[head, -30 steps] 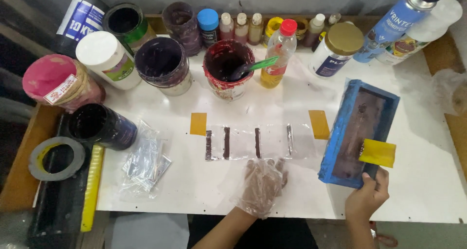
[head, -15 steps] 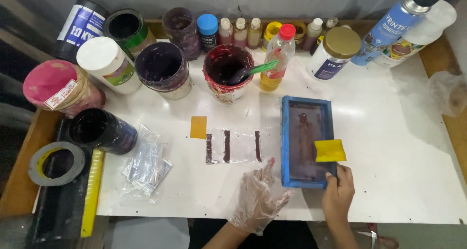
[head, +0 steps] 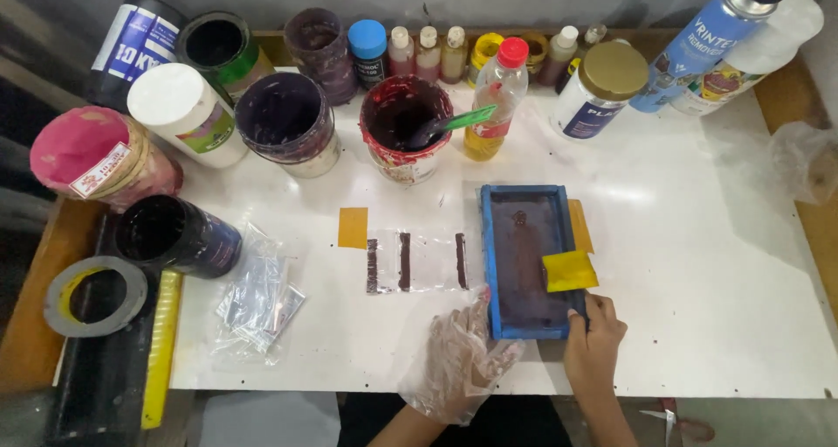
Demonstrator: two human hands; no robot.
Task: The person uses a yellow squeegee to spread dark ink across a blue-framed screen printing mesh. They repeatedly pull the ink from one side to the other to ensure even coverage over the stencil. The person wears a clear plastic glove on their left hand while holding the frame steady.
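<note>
Left hand (head: 458,360): I see it gloved, fingers spread, pressing the blue frame's near left corner.
Right hand (head: 592,338): clamped on the frame's near right corner.
Blue screen frame (head: 524,264): flat on the worktop (head: 698,264), over the clear strip (head: 415,261); yellow squeegee (head: 569,271) lies inside.
Risk: a slipping frame could smear the dark bars.
Change: half a second ago it covered more of the strip; now it sits further right.

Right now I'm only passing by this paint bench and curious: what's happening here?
A person is working a small blue-framed screen lying flat on the white table. The left hand, in a clear plastic glove, steadies its near corner; the bare right hand grips the lower right edge beside a yellow squeegee. A clear strip with dark stripes lies alongside.
</note>
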